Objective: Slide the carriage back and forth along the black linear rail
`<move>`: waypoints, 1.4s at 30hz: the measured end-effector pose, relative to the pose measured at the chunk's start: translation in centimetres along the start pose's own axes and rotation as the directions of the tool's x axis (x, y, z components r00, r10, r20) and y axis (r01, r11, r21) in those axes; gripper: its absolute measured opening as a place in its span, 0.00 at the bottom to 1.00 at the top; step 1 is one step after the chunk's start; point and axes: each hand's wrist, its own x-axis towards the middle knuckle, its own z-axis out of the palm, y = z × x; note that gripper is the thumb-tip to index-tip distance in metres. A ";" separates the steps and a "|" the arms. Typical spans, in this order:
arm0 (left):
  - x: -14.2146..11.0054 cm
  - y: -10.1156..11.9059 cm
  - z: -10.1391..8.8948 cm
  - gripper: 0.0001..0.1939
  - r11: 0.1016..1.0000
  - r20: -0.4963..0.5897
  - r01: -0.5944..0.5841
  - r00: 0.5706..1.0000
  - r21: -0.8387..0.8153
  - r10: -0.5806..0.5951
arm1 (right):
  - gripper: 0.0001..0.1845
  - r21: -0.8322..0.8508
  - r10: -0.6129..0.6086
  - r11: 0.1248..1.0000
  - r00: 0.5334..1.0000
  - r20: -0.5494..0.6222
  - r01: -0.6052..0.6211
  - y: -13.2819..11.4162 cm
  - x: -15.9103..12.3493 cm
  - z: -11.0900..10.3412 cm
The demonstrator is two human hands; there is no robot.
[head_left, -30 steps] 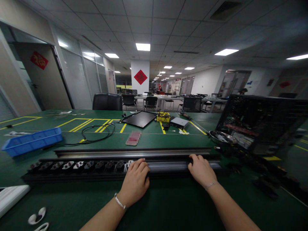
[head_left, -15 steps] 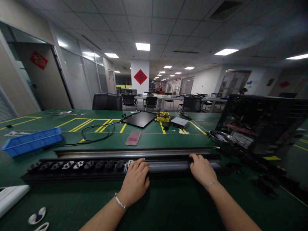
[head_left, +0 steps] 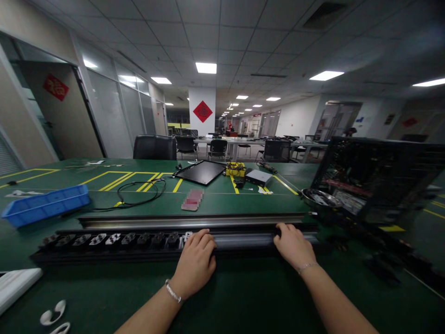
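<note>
Here, modules [head_left: 128, 239] in black rail [head_left: 114, 258], hands [head_left: 196, 260] [head_left: 295, 244] on it, parts [head_left: 320, 197] in bowl [head_left: 308, 202]

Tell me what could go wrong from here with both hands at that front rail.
The left hand partly hides the rightmost visible module, so a crooked fit there could go unnoticed. The rear rail lies close behind the front rail, so a push by the right hand might knock the two together. Dark pieces lie near the front rail's right end; sliding it that way could nudge them.
</note>
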 end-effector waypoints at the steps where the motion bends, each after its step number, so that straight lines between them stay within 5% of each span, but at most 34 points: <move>1: 0.0 0.0 0.0 0.11 1.000 0.003 0.001 1.000 -0.002 0.000 | 0.23 0.001 0.019 1.000 1.000 0.000 -0.019 0.0 0.0 -0.1; 12: -0.1 0.0 -0.2 0.11 1.000 0.010 0.006 1.000 -0.013 -0.006 | 0.27 0.031 0.081 0.996 0.993 0.083 -0.084 0.8 0.5 -0.4; 42: 0.0 0.0 0.0 0.11 1.000 0.003 0.003 1.000 -0.003 -0.003 | 0.24 0.050 0.072 0.996 0.995 0.064 -0.075 0.9 0.5 -0.7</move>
